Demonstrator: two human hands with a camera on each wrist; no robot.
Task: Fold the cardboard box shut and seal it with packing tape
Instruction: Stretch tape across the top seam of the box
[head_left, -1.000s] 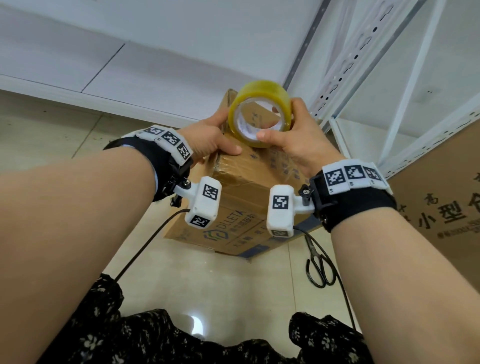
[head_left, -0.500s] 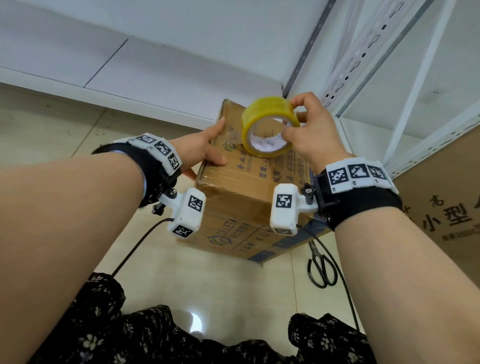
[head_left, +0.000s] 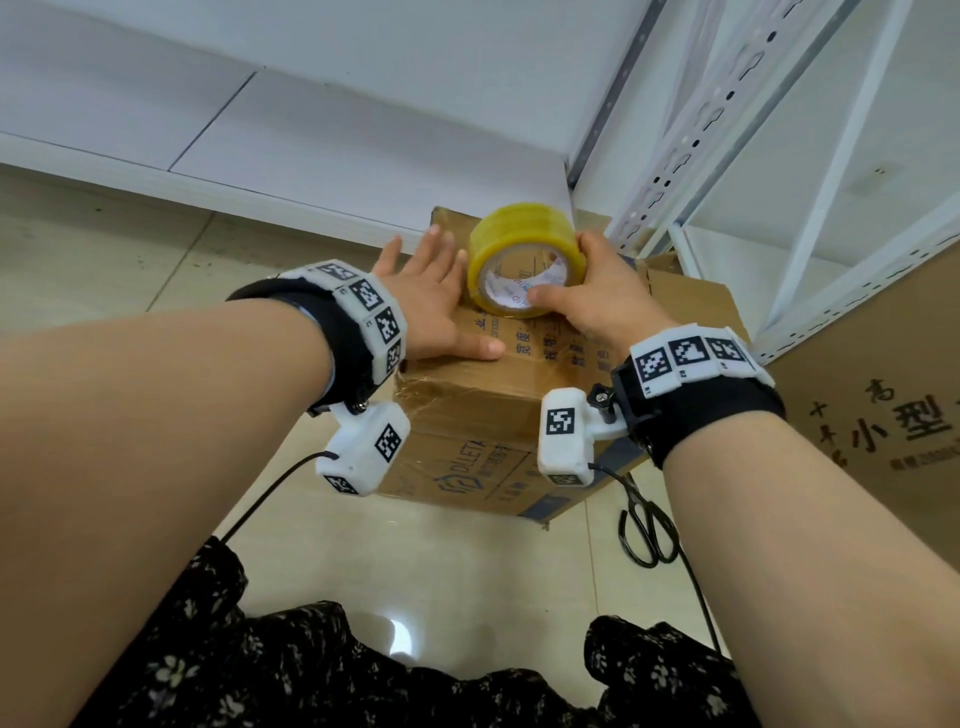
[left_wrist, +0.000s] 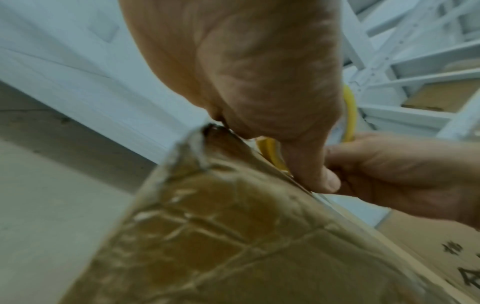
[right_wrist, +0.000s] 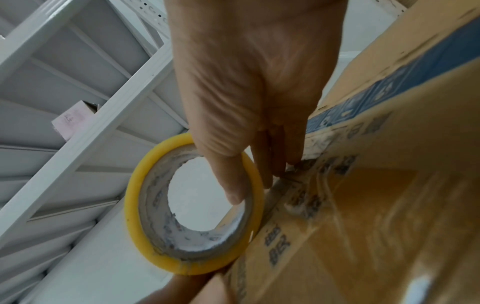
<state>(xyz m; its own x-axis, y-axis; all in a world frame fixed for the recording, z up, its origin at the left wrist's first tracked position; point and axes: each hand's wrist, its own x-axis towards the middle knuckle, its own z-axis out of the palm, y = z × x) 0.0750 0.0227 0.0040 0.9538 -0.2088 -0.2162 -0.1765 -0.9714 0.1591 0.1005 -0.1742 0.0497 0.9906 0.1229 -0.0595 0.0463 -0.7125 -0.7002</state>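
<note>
Already the cardboard box (head_left: 483, 384) sits on the floor (head_left: 130, 270) with its top flaps folded down; the folding looks done, and the sealing is the step in hand. Wrinkled clear tape shows on the near upper edge and front face of the box (whether it is fresh or old I cannot tell), so how much of the top seam is covered cannot be judged from these views.

The right hand (head_left: 605, 291) holds the yellow roll of packing tape (head_left: 524, 260) standing on edge on the box top, thumb hooked inside the core and the fingers curled over the outer side; its grip is clamped on the roll. In the right wrist view the roll's lower rim touches the cardboard beside the printed lettering. The left hand (head_left: 428, 296) lies flat on the box top just beside the roll, fingers straight and spread, pressing down; its grip is apart and holds nothing. It probably pins the flaps, or a tape end that I cannot see.

What is left, as I judge it: draw the tape along the seam, smooth it, and cut it; a pair of black scissors (head_left: 647, 525) lies on the floor near the box, to its right. A white metal shelf rack (head_left: 727, 114) stands behind the box, and a larger printed carton (head_left: 883, 405) is at the right.
</note>
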